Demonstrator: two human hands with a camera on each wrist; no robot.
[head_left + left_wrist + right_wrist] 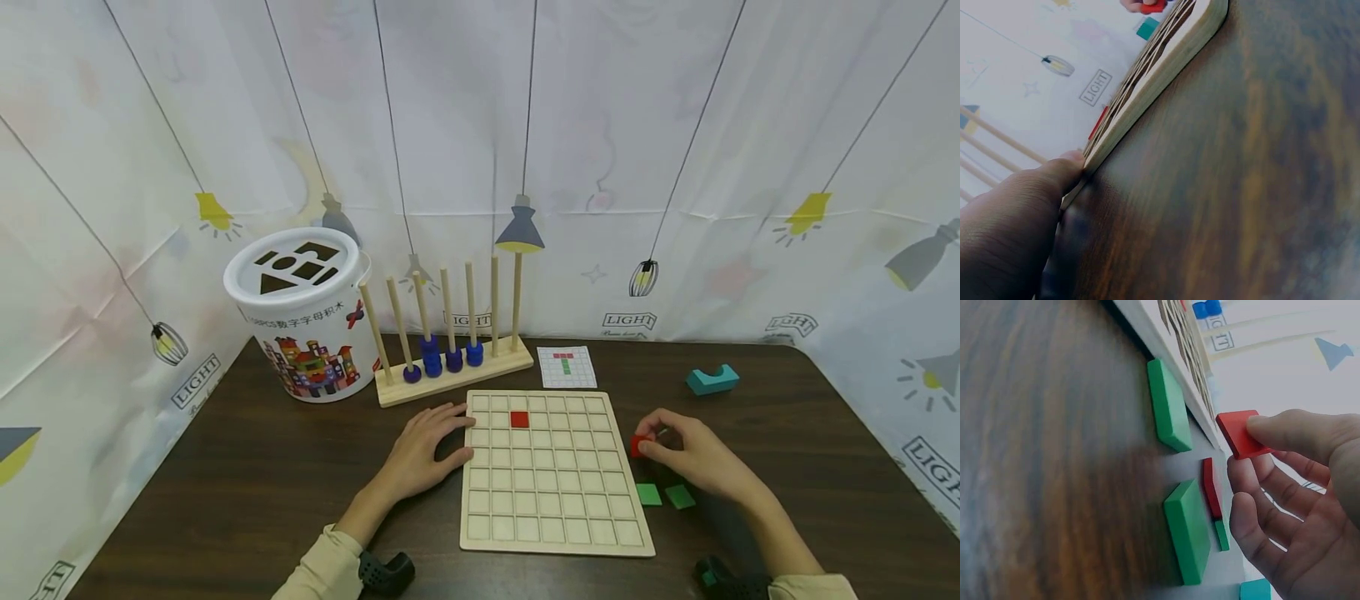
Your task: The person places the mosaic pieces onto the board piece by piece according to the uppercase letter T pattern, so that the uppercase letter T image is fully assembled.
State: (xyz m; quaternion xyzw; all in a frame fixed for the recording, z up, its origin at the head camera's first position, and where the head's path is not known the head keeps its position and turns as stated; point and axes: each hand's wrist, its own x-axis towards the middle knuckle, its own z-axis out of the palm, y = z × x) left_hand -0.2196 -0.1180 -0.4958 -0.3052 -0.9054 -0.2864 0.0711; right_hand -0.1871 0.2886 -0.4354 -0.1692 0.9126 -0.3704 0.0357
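A wooden grid board (550, 504) lies flat on the dark table, with a red square tile (519, 419) in one cell of its second row. My left hand (423, 450) touches the board's left edge with extended fingers and thumb; the left wrist view shows the thumb (1054, 175) against the rim. Beyond the right edge, my right hand (697, 450) pinches another red square tile (1235, 432) between thumb and fingers, lifted off the table. Below it lie two green tiles (1169, 406). Farther back in the right wrist view are a red tile (1211, 487) and a green tile (1221, 535).
Behind the board lies a pattern card (585, 377) showing a red-and-green T. A peg rack (450, 381) with blue and purple beads stands back left, beside a white block bucket (300, 333). One teal arched block (712, 382) sits at the back right.
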